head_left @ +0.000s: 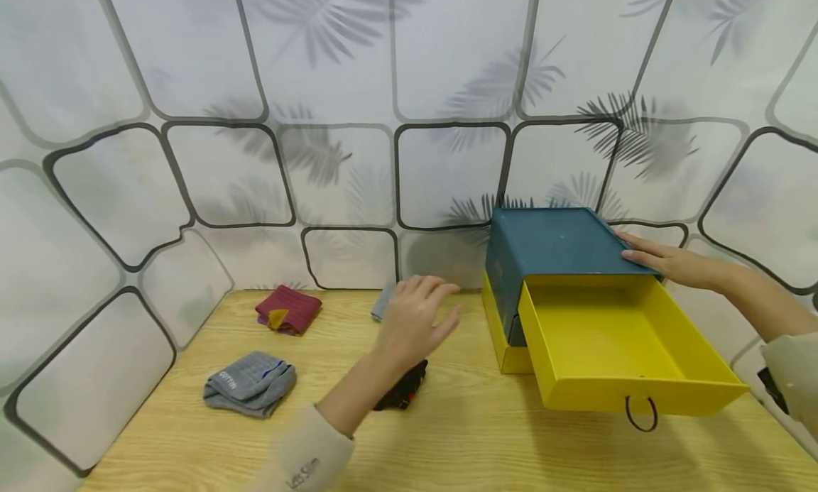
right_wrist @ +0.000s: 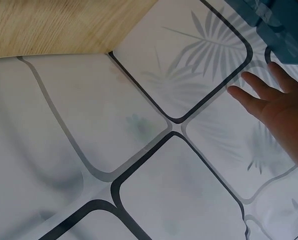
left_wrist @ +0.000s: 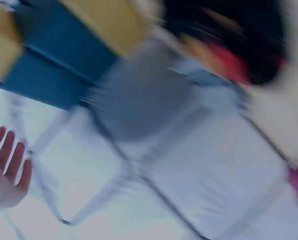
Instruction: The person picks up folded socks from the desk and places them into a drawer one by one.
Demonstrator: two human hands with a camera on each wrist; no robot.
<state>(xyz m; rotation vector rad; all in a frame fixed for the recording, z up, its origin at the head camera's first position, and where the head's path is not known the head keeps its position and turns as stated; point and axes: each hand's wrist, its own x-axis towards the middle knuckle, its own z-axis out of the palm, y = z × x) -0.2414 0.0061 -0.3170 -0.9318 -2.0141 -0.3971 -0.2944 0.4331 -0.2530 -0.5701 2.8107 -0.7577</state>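
Note:
My left hand (head_left: 418, 314) hangs over the middle of the table, fingers loosely bent and holding nothing. Behind it, partly hidden, lies a light blue-grey folded cloth (head_left: 382, 302). A black folded cloth with red marks (head_left: 405, 389) shows beside the left forearm. My right hand (head_left: 664, 261) rests with extended fingers on the top right edge of a blue drawer box (head_left: 556, 240). The upper yellow drawer (head_left: 607, 336) is pulled out toward me, with nothing inside and a black loop handle (head_left: 641, 414) on its front. In the left wrist view the scene is blurred.
At the left of the wooden table (head_left: 486, 442) lie a folded grey bundle lettered "COTTON" (head_left: 249, 384), resembling socks, and a burgundy folded cloth (head_left: 290, 307) with a mustard patch. A patterned white curtain (head_left: 345, 179) stands behind and along the sides. The pulled-out drawer overhangs the table's right part.

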